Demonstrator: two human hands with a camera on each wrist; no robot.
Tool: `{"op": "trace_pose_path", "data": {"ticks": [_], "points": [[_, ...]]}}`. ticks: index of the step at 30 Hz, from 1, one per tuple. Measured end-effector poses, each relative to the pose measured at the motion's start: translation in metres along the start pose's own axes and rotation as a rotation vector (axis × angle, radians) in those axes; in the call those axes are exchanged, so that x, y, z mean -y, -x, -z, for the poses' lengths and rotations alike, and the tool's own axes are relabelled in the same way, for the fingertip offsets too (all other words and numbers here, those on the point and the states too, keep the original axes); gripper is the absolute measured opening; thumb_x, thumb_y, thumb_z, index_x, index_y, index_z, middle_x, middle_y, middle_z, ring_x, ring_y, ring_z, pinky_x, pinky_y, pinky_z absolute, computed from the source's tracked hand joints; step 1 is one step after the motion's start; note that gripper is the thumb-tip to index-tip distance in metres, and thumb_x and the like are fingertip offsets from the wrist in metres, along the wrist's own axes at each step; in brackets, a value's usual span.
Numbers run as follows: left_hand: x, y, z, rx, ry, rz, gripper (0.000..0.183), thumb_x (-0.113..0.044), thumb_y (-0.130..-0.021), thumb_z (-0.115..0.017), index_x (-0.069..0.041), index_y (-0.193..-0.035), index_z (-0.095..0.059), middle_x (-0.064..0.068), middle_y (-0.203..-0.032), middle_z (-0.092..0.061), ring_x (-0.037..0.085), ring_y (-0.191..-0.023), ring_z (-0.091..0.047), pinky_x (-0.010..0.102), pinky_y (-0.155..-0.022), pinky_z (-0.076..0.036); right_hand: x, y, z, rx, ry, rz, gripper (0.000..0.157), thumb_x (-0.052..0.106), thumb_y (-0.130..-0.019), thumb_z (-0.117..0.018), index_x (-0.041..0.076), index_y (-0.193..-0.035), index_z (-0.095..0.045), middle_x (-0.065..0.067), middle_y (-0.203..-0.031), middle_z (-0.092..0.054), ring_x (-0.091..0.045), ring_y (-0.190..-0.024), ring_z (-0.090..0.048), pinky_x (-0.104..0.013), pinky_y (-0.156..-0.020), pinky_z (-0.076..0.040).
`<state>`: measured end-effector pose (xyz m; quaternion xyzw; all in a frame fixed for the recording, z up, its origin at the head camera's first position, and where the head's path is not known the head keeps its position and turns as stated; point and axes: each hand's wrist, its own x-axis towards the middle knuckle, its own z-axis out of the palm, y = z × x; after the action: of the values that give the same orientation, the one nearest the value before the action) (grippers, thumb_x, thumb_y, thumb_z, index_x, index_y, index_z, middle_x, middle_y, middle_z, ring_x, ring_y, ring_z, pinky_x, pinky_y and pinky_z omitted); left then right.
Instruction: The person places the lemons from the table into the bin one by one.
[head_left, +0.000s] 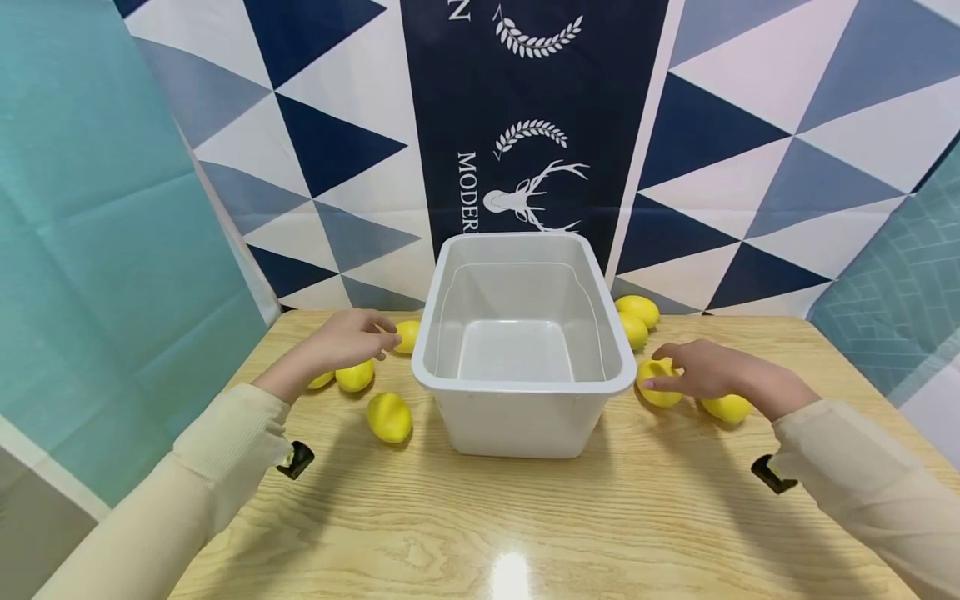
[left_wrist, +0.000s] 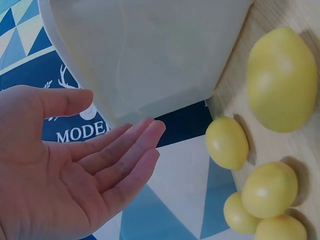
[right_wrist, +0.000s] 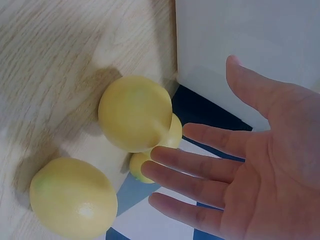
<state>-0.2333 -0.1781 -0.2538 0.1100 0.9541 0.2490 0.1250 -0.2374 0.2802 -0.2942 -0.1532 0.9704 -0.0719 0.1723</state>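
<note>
An upright, empty white plastic bin (head_left: 521, 421) stands mid-table. My left hand (head_left: 352, 340) hovers above the lemons on the bin's left, its fingers relaxed and holding nothing. Closest in front of that side lies one lemon (head_left: 390, 417); others are a lemon (head_left: 355, 377) under the hand and a lemon (head_left: 407, 337) by its fingertips. On the right, my right hand (head_left: 705, 368) hangs above a lemon (head_left: 660, 392), with nothing in its grasp. The right wrist view shows its palm and loosely extended fingers (right_wrist: 200, 187) apart from the lemons.
Two lemons (head_left: 637, 312) sit behind the bin's right side, and another lemon (head_left: 727, 408) lies under the right wrist. A patterned cloth (head_left: 345, 167) backs the wooden table (head_left: 420, 533). The bin's walls stand between the two hands.
</note>
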Motion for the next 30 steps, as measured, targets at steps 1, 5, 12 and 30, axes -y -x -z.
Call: {"op": "trace_pose_path", "data": {"ticks": [1,5,12,30], "points": [[-0.001,-0.001,0.001,0.006,0.005,-0.001,0.048,-0.034,-0.1,-0.047,-0.003,-0.136,-0.052,0.018,-0.125,-0.065,0.029,-0.108,-0.064,0.048,-0.097,-0.052,-0.001,0.0,0.001,0.003,0.001,-0.001,0.078,0.056,-0.093,-0.055,-0.008,-0.137,-0.048,-0.034,-0.133,-0.055,-0.053,-0.121,-0.052,-0.067,-0.096,-0.045],[-0.008,-0.006,0.007,0.024,0.045,0.003,0.046,-0.033,-0.101,-0.045,-0.003,-0.136,-0.051,0.018,-0.129,-0.063,0.03,-0.111,-0.065,0.049,-0.101,-0.051,-0.004,0.0,0.003,0.007,0.014,-0.002,0.077,0.055,-0.093,-0.056,-0.008,-0.136,-0.048,-0.034,-0.133,-0.055,-0.052,-0.12,-0.053,-0.067,-0.095,-0.045],[-0.016,-0.011,0.015,0.082,0.12,0.002,0.048,-0.032,-0.103,-0.044,0.0,-0.139,-0.046,0.021,-0.133,-0.059,0.033,-0.115,-0.063,0.045,-0.104,-0.05,-0.005,-0.003,0.009,0.011,0.018,0.006,0.077,0.055,-0.093,-0.056,-0.009,-0.136,-0.048,-0.034,-0.134,-0.054,-0.052,-0.121,-0.052,-0.067,-0.097,-0.044],[-0.027,-0.037,0.017,0.08,0.449,0.161,0.06,-0.034,-0.104,-0.042,0.002,-0.15,-0.028,0.021,-0.137,-0.055,0.031,-0.122,-0.062,0.035,-0.104,-0.051,0.001,-0.006,0.013,0.024,0.013,-0.028,0.08,0.055,-0.093,-0.056,-0.013,-0.135,-0.047,-0.035,-0.132,-0.054,-0.052,-0.12,-0.052,-0.066,-0.096,-0.045]]}}
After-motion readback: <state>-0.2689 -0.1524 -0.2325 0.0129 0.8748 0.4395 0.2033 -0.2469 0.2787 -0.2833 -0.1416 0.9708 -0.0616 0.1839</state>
